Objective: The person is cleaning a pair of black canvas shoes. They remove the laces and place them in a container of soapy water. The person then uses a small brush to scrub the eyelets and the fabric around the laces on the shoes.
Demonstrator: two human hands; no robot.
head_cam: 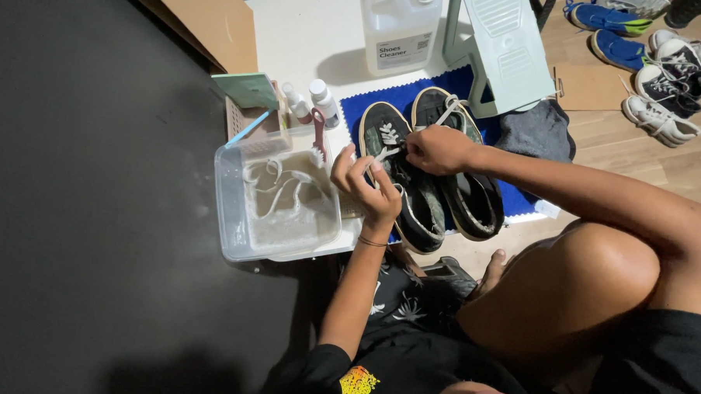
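Observation:
Two dark canvas shoes with pale rubber soles lie side by side on a blue cloth (363, 103). My left hand (363, 183) rests on the left shoe (417, 202), fingers pinched at its white lace (387, 137). My right hand (436, 149) is closed on the lace between the two shoes, just above the right shoe (468, 197). Both hands sit over the laced part of the left shoe, so the lace ends in my fingers are hidden.
A clear plastic tub (234, 209) of cloudy water with a white lace soaking stands left of the shoes. A large cleaner jug (399, 24), small bottles (322, 101), a pale green stand (504, 44) and a grey rag (538, 132) lie around. Several other shoes (657, 93) sit on the wooden floor at right.

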